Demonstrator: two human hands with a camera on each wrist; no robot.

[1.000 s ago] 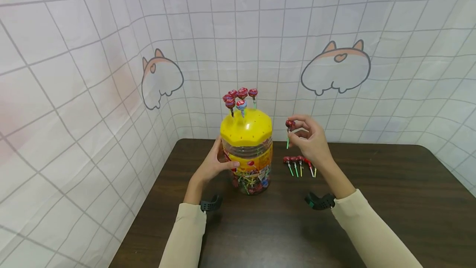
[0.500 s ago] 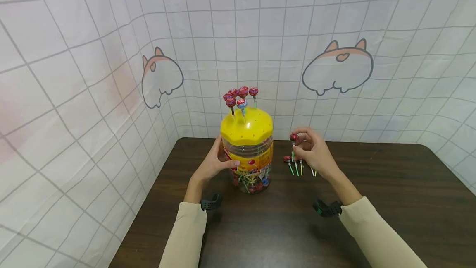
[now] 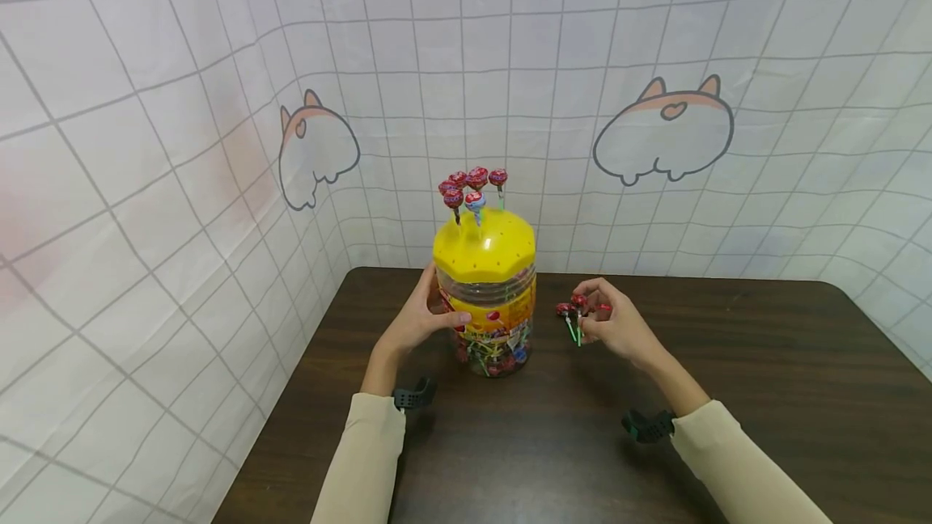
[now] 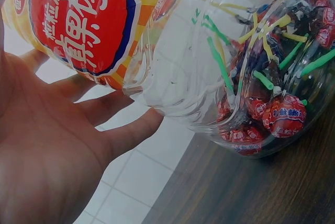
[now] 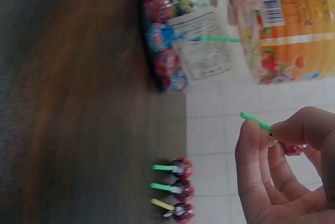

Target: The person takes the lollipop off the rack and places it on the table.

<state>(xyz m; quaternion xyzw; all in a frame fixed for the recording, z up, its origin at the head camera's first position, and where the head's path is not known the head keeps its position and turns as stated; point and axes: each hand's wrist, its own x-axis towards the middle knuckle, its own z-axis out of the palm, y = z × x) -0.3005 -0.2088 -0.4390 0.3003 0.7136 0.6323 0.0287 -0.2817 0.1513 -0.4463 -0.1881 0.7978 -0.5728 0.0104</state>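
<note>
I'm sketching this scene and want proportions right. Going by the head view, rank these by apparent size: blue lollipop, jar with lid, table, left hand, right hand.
1. table
2. jar with lid
3. left hand and right hand: too alike to rank
4. blue lollipop

Plain cream sleeves [image 3: 360,459], black wrist straps [image 3: 413,395] — dotted with holes

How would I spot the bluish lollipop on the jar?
On the dark table, find the big see-through jar with a yellow lid. Lollipops stand up from that lid; the bluish lollipop is near the front of the cluster. Its wrapping shows pale blue, while its neighbours look mostly red.
</note>
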